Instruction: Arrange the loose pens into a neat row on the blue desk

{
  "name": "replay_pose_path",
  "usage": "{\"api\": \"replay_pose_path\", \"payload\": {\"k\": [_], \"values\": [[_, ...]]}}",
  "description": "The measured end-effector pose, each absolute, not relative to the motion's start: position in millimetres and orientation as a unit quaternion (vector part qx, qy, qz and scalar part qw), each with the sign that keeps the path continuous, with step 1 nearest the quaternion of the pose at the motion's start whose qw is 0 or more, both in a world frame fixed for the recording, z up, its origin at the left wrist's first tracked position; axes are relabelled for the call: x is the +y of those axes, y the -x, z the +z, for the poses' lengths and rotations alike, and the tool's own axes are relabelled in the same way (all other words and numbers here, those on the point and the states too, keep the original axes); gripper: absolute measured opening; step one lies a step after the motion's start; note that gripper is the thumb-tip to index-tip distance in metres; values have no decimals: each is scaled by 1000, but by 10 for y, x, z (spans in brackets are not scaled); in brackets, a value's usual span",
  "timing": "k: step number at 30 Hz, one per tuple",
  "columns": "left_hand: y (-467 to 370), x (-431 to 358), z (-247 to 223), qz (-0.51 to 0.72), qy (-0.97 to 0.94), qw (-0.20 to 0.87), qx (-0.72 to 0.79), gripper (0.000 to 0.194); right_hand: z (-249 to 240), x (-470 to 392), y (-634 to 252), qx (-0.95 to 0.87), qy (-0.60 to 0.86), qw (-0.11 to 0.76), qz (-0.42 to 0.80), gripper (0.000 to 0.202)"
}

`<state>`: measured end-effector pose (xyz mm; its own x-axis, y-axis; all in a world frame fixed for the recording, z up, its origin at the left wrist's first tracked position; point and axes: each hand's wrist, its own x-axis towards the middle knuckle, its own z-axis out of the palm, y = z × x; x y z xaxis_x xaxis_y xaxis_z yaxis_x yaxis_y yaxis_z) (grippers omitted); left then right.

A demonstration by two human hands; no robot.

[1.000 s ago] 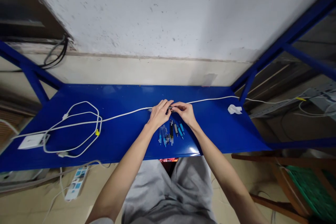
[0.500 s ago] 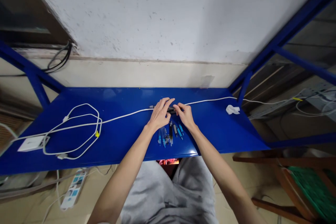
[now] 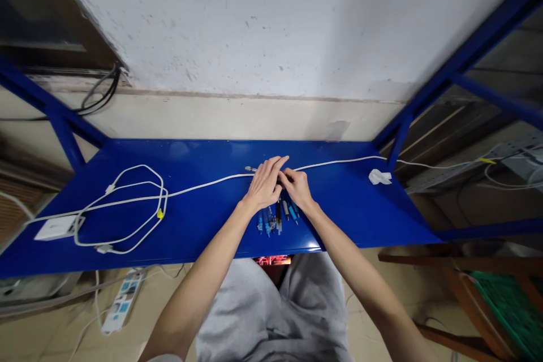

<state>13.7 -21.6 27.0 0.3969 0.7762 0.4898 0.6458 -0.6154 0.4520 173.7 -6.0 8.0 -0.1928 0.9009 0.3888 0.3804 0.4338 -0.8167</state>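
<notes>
My left hand (image 3: 265,184) and my right hand (image 3: 297,186) meet over the middle of a blue metal shelf (image 3: 203,215). Together they grip a thin dark pen (image 3: 251,169) lying sideways; its metal tip pokes out left of my left fingers. Just below the hands, near the shelf's front edge, lie several pens and pen parts (image 3: 275,216), blue, clear and black. A white cable (image 3: 203,184) runs across the shelf behind the hands.
A loop of white cable (image 3: 127,203) and a white adapter (image 3: 55,228) lie at the left. A crumpled white scrap (image 3: 379,177) sits at the right end. A power strip (image 3: 116,305) lies on the floor below. Blue frame posts rise at both ends.
My hands have drawn closer together over the dark pen, and my right hand has slid a little left. The view has shifted slightly.
</notes>
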Motion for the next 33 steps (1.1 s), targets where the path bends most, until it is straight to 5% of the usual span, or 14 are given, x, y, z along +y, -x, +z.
{"api": "replay_pose_path", "payload": {"k": [10,20,33], "values": [[-227,-216,196,417,-836,110,340,84,100,-56,-1697,-744,390,442,313,39],[43,-27,197,397,-790,-36,466,23,184,195,-1805,-679,398,545,288,22],[105,40,117,395,-811,-54,428,18,91,288,-1931,-722,368,493,317,23]]}}
